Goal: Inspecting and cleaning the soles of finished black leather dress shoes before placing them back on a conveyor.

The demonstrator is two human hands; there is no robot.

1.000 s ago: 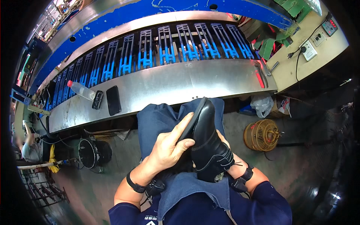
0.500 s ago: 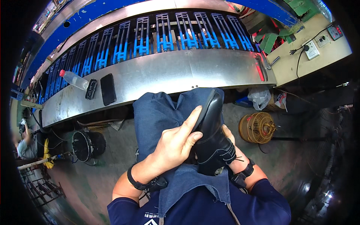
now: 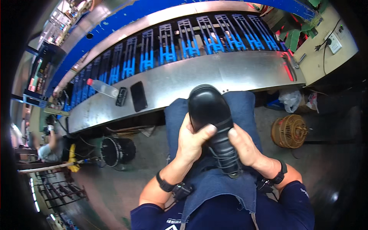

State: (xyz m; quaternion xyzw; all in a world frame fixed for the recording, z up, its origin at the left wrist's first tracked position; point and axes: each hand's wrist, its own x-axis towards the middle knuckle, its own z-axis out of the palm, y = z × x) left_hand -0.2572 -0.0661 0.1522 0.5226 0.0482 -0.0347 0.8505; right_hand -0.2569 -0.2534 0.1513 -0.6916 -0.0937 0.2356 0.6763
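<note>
A black lace-up leather shoe is held over my lap, its toe pointing away from me and its upper facing up. My left hand grips the shoe's left side, thumb across the upper behind the toe. On the opposite side, my right hand holds it, thumb near the top of the lacing. The laces run down the part nearest me. Its sole and the fingers beneath it are hidden. A blue denim apron covers my thighs under the shoe.
A metal bench with a row of blue racks lies ahead. On it are a plastic bottle, a phone and red-handled pliers. A black bucket and a round wicker cage stand on the floor. Far left is another person.
The shoe has turned from its side to upper up, toe forward. My left hand has shifted from the sole edge to the shoe's left side; my right thumb now shows on the upper.
</note>
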